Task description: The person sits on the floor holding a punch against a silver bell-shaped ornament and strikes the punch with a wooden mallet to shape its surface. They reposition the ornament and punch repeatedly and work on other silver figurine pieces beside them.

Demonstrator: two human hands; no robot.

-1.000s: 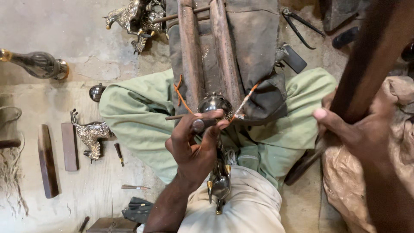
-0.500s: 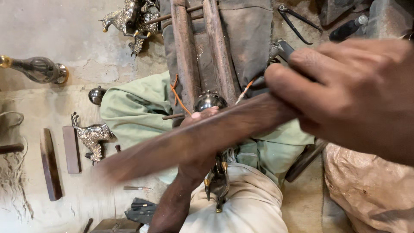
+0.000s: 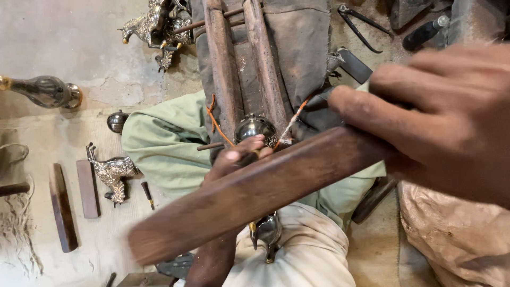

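Seen from the head camera, a person seated on the floor works a shiny metal piece (image 3: 255, 127) braced between two upright wooden bars (image 3: 223, 64) that stand against a grey cloth (image 3: 303, 48). The right hand (image 3: 451, 117), large and close to the lens, is clenched around one end of a long brown wooden stick (image 3: 255, 191), which slants across the lap from upper right to lower left and crosses in front of the left hand (image 3: 234, 159). That left hand sits just below the metal piece, fingertips touching its lower edge and pinching a thin metal rod (image 3: 211, 146) whose tip pokes out to the left. Two orange cords (image 3: 215, 125) run down from the bars toward the piece. A second shiny metal part (image 3: 267, 231) rests in the lap, under the stick. On the floor to the left lie one small metal horse figure (image 3: 111, 172), two flat wooden blocks (image 3: 62, 204), one dark round knob (image 3: 117, 121) and one metal vase on its side (image 3: 45, 91). More horse figures (image 3: 156, 26) are clustered at the top, their number unclear. One pair of tongs (image 3: 361, 24) lies at upper right.
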